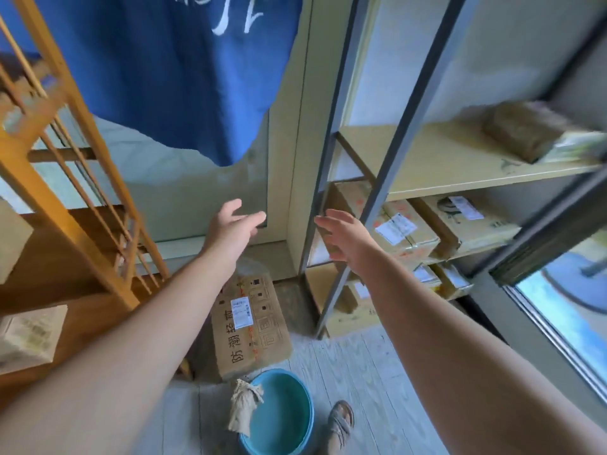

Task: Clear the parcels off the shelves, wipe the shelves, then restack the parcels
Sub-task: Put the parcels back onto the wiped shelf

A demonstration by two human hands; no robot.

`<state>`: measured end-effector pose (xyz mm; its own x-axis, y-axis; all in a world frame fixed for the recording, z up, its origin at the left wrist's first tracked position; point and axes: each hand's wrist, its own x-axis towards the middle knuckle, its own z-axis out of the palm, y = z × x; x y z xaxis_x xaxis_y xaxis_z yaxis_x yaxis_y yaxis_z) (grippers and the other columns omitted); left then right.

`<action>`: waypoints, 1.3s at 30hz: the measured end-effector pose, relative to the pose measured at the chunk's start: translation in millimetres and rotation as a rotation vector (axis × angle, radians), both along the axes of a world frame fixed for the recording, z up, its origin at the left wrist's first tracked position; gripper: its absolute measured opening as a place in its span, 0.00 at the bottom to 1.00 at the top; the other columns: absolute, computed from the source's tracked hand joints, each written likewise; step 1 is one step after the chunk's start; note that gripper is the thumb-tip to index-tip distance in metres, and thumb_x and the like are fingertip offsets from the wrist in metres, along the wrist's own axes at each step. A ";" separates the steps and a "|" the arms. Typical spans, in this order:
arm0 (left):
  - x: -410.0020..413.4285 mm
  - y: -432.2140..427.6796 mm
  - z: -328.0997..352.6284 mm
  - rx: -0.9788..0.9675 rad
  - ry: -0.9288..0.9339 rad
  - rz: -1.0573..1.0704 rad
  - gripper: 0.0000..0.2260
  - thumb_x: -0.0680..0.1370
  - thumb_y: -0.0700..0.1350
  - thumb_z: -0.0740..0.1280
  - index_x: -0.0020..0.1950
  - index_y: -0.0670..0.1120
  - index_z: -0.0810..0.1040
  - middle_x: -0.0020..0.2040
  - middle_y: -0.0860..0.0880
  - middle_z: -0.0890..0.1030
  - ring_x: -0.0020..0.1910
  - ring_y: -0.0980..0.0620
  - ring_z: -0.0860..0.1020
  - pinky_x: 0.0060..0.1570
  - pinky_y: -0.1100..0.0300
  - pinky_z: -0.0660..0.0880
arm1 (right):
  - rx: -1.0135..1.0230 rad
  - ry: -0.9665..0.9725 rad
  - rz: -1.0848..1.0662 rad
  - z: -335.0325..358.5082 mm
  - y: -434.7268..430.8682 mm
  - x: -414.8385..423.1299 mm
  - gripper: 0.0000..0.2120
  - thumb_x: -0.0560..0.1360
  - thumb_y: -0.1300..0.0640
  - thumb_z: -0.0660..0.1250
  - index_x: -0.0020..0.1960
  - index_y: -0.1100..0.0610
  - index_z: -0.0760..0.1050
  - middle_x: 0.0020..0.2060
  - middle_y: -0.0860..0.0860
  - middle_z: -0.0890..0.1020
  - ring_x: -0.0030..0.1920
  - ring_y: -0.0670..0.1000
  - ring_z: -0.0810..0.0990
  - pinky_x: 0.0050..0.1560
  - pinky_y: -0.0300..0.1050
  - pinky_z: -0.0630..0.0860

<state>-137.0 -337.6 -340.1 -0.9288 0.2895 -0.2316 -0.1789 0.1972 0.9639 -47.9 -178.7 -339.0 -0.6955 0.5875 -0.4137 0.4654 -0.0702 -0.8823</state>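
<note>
You've got open air between the wooden rack (65,152) and metal shelf post (331,165); the floor box (253,326) and basin (279,412) crowd things low down, and parcels (404,231) pack the middle shelf (460,254).

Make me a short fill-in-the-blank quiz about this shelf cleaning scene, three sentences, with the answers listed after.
1. The rag hangs over the rim of the ____ basin.
2. Both the left hand and the right hand are open and hold ____.
3. The big printed box stands on the ____, not on a shelf.

Answers: blue; nothing; floor
</note>
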 end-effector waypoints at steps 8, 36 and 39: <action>44.7 41.5 49.7 0.084 0.167 -0.146 0.24 0.76 0.44 0.66 0.71 0.47 0.65 0.42 0.56 0.77 0.53 0.49 0.78 0.58 0.51 0.73 | 0.033 0.165 -0.217 48.3 22.3 67.3 0.20 0.77 0.55 0.66 0.68 0.54 0.70 0.53 0.50 0.78 0.54 0.50 0.78 0.49 0.47 0.75; 234.1 395.9 98.2 0.145 0.234 -0.471 0.22 0.76 0.49 0.67 0.68 0.48 0.67 0.55 0.49 0.76 0.56 0.47 0.76 0.60 0.48 0.72 | 0.107 0.302 -0.552 100.2 336.2 294.4 0.18 0.78 0.55 0.65 0.67 0.54 0.71 0.50 0.49 0.79 0.53 0.51 0.79 0.59 0.55 0.75; 224.5 431.0 94.2 0.135 0.239 -0.457 0.22 0.75 0.48 0.68 0.68 0.47 0.68 0.56 0.47 0.77 0.56 0.47 0.76 0.59 0.50 0.73 | 0.112 0.284 -0.495 94.3 367.6 281.7 0.19 0.77 0.54 0.65 0.68 0.53 0.70 0.60 0.51 0.77 0.56 0.51 0.78 0.58 0.53 0.76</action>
